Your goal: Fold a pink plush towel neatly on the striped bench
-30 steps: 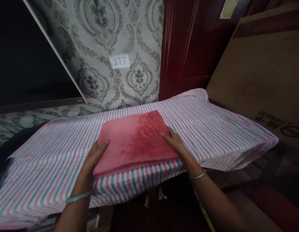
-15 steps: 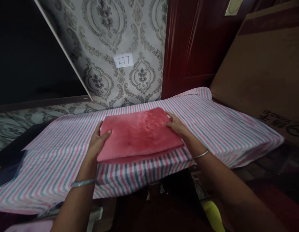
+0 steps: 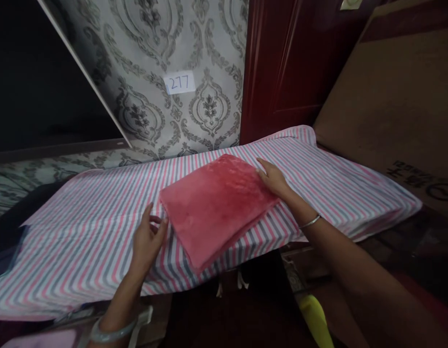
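Observation:
A flat pink plush cloth, seemingly folded in layers, lies turned at an angle on the striped tablecloth. One of its corners points toward me at the front edge. My left hand is just off its left side, thumb and fingers apart, with nothing in it. At the right edge is my right hand, its thumb by the plush and its forefinger stretched out past it. Whether the right fingertips touch the cloth is hard to tell.
A large dark screen stands at the back left. To the right a big cardboard box leans beside a dark red door. A paper label marked 277 is on the patterned wall. Something yellow shows below the table edge.
The plush cloth has turned, its left front corner swinging toward me and to the right. My left hand has let go and drawn back; the right hand's grip has loosened.

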